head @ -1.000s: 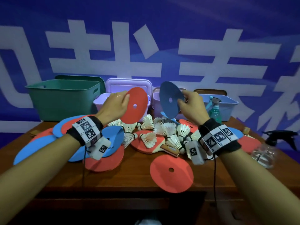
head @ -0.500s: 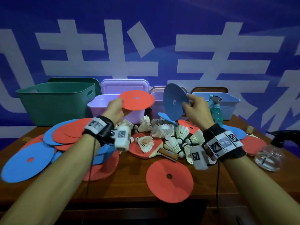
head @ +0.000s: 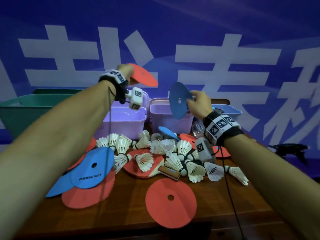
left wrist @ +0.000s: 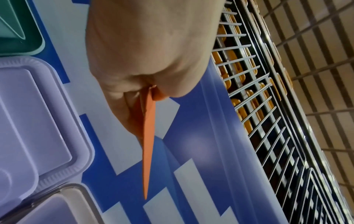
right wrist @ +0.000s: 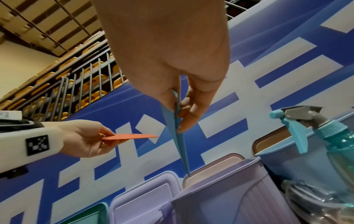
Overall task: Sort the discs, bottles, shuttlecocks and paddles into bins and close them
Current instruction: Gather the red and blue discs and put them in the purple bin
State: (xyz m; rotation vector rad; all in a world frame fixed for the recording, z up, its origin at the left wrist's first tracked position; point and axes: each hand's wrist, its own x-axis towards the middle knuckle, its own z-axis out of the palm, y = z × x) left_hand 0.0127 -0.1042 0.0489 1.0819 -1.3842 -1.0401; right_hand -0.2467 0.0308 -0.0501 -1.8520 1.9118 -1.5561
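My left hand (head: 126, 72) is raised above the bins and pinches a red disc (head: 144, 75) by its edge; the left wrist view shows that red disc (left wrist: 148, 145) edge-on between thumb and fingers. My right hand (head: 199, 105) holds a blue disc (head: 178, 101) upright over a lilac bin (head: 166, 118); in the right wrist view the blue disc (right wrist: 177, 130) is pinched between thumb and fingers. Several shuttlecocks (head: 166, 153), a red paddle (head: 138, 168) and loose red and blue discs (head: 170, 203) lie on the wooden table (head: 131, 205).
A green bin (head: 32, 108) stands at back left, a second lilac bin (head: 124, 122) beside it, a blue bin (head: 230, 111) at back right. A teal spray bottle (right wrist: 333, 136) and a clear bottle (right wrist: 314, 201) stand by the right bins. A dark spray trigger (head: 289, 148) shows at far right.
My left hand has risen high and moved forward with the red disc. The right hand keeps the blue disc over the lilac bin. The head view has closed in on the table.
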